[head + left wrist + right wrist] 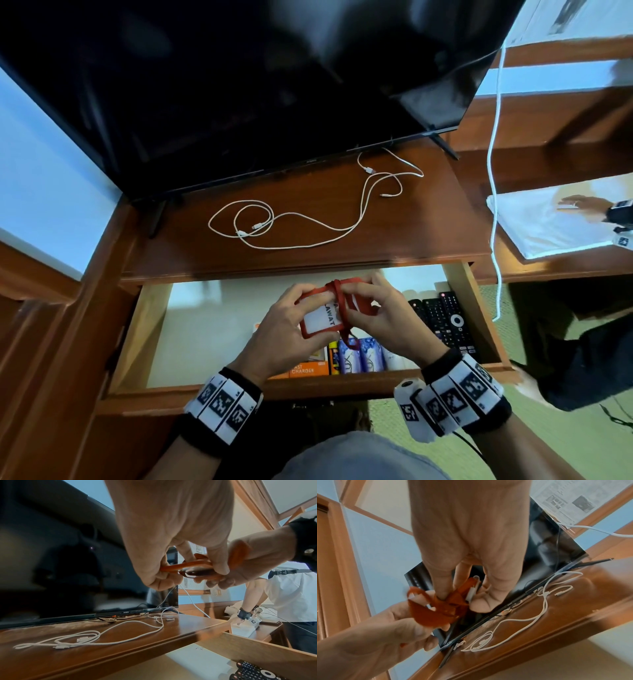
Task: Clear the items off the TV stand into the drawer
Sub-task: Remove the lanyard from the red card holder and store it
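Both hands hold a red ID card holder (pixel 322 317) with its red lanyard (pixel 340 301) wound round it, above the open drawer (pixel 161 329). My left hand (pixel 284 329) grips the holder's left side; my right hand (pixel 380 318) pinches the lanyard and the holder's right edge. The wrist views show the same holder (pixel 197 568) and lanyard (pixel 436 614) between curled fingers. White charging cables (pixel 301 219) lie loose on the wooden TV stand top (pixel 428 226), in front of the black TV (pixel 239 85).
The drawer holds black remotes (pixel 442 318), an orange charger box (pixel 306 370) and blue-white packets (pixel 359 354). A white cord (pixel 493 171) hangs at the right. Another person's hand (pixel 582 205) rests on a white cloth (pixel 541 226) at the far right.
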